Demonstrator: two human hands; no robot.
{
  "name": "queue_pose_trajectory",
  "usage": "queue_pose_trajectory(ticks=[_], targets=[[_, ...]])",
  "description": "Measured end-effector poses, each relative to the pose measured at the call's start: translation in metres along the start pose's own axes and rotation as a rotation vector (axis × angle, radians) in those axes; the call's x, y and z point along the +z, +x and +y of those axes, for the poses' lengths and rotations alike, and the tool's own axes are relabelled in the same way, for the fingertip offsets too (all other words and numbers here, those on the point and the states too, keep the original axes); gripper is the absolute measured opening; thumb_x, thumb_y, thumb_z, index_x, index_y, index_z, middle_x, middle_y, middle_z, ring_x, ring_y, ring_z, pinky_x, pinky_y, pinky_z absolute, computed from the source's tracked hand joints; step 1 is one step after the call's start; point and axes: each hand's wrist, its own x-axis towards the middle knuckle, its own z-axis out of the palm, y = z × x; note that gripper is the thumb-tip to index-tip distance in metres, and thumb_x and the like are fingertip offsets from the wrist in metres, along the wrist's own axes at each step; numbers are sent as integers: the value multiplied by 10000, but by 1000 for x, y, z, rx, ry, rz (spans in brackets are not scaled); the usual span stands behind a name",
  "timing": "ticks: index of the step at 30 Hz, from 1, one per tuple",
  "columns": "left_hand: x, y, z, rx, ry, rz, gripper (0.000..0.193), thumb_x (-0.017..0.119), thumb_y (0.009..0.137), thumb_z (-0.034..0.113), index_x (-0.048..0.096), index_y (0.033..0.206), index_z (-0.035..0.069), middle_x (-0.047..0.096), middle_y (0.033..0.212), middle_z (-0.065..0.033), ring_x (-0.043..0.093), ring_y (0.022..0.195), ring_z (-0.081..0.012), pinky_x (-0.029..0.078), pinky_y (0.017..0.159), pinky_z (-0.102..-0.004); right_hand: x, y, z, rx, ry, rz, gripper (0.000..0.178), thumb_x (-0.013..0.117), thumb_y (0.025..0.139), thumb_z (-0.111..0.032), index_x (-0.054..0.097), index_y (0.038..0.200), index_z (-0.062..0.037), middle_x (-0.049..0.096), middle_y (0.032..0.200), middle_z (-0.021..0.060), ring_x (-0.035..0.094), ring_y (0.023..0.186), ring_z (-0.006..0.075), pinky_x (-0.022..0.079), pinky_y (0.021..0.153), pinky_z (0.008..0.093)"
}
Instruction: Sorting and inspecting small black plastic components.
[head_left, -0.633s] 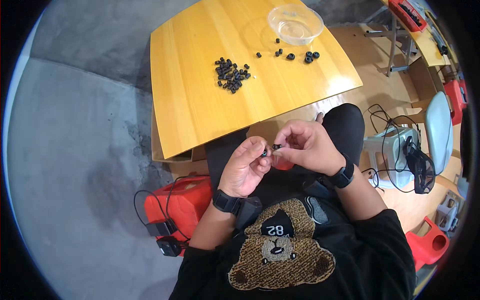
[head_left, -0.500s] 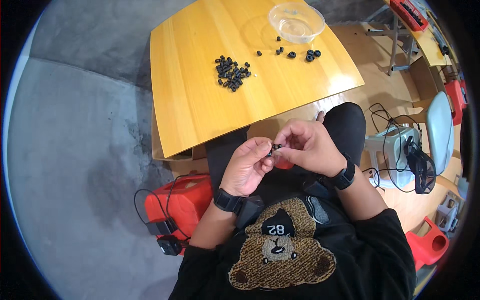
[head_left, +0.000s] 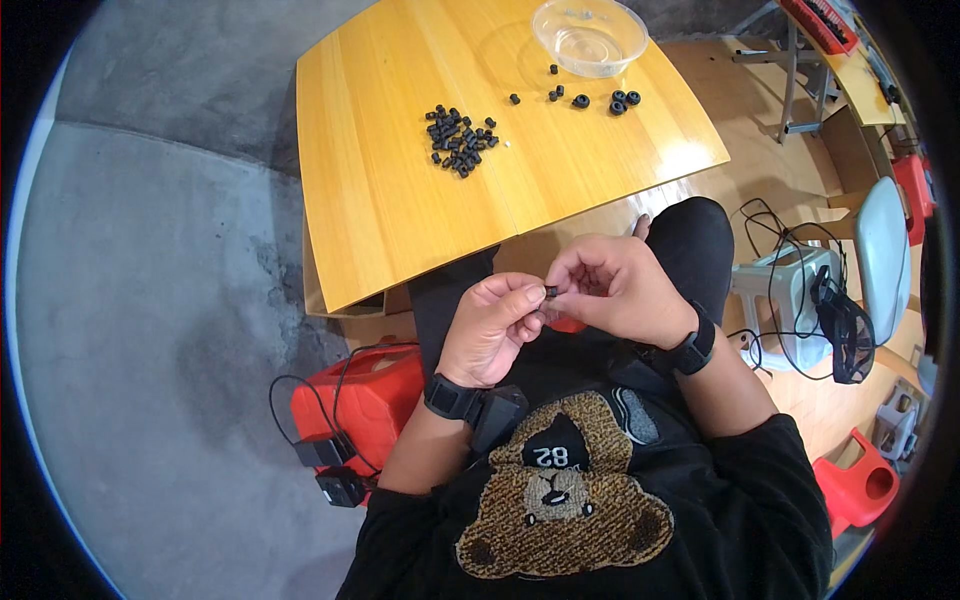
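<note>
Over my lap, in front of the table's near edge, my two hands meet at the fingertips. A small black part (head_left: 551,291) sits between them; its exact kind is too small to make out. My left hand (head_left: 492,325) pinches it from one side with thumb and forefinger. From the other side my right hand (head_left: 625,290) grips it with thumb and fingers, the rest curled. On the wooden table (head_left: 380,220) lies a pile of small black cylindrical parts (head_left: 460,145). Several larger black ring-shaped pieces (head_left: 618,102) lie farther right.
A clear plastic bowl (head_left: 590,40) stands at the table's far right. Red stools (head_left: 370,400) with cables and black boxes are at my left. Right of me are a pale stool (head_left: 785,300), a chair (head_left: 880,245) and loose black cables. A red tray (head_left: 822,25) sits on another table.
Both hands stay together, with only a slight shift of the fingers round the small black part. The table view has moved slightly up and left.
</note>
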Motion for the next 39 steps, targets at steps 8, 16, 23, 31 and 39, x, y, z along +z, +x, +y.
queue_pose_trajectory(ticks=[8, 16, 23, 31, 39], targets=[[-1, 2, -2, 7, -67, -28, 132, 622, 819, 110, 594, 913, 21, 584, 763, -25, 491, 605, -64, 374, 496, -164, 7, -3, 13, 134, 408, 32, 69, 600, 812, -7, 569, 873, 0, 562, 694, -8, 523, 613, 46, 425, 540, 179], [-1, 2, -1, 8, -99, -39, 129, 622, 822, 99, 586, 927, 33, 585, 771, -27, 534, 648, -76, 416, 537, -176, 8, -1, 11, -40, 103, 108, 46, 610, 766, -2, 580, 799, -10, 561, 726, -1, 522, 625, 48, 433, 538, 205], [1, 4, -1, 31, -111, -43, 120, 603, 830, 80, 587, 940, 35, 594, 790, -45, 534, 657, -82, 423, 558, -186, 5, 1, 12, 62, 364, 48, 61, 603, 794, -6, 572, 846, 1, 571, 757, 10, 543, 641, 65, 449, 549, 208], [0, 6, 0, 54, -157, -98, 123, 590, 827, 58, 588, 949, 37, 598, 836, -60, 535, 689, -94, 427, 579, -197, -3, 0, 17, 97, 344, 51, 101, 609, 838, -69, 580, 892, 12, 605, 752, 18, 566, 655, 60, 471, 582, 205], [0, 4, -3, 42, -160, -62, 117, 595, 828, 56, 593, 944, 42, 611, 828, -52, 553, 683, -98, 441, 590, -200, -1, 1, 7, 118, 394, 61, 110, 616, 840, -83, 582, 885, 12, 602, 726, 12, 565, 619, 55, 469, 554, 192]])
